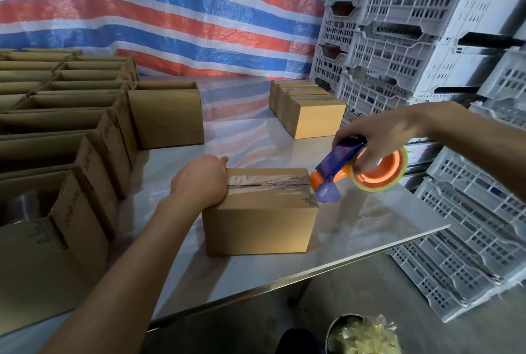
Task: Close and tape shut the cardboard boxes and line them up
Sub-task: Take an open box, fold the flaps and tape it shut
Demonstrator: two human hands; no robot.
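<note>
A closed cardboard box (262, 222) stands in the middle of the steel table (370, 228), with clear tape along its top seam and down its right end. My left hand (200, 183) presses on the box's left top edge, fingers curled over it. My right hand (378, 140) grips an orange and purple tape dispenser (355, 173) with a clear tape roll, its blade end at the box's upper right corner. A row of taped boxes (310, 112) stands at the back right. Several open boxes (71, 137) fill the left side.
White plastic crates (427, 40) are stacked along the right, reaching down past the table's right edge. A striped tarp (170, 12) hangs behind. A metal container with plastic scraps (361, 336) sits on the floor below the table's near edge.
</note>
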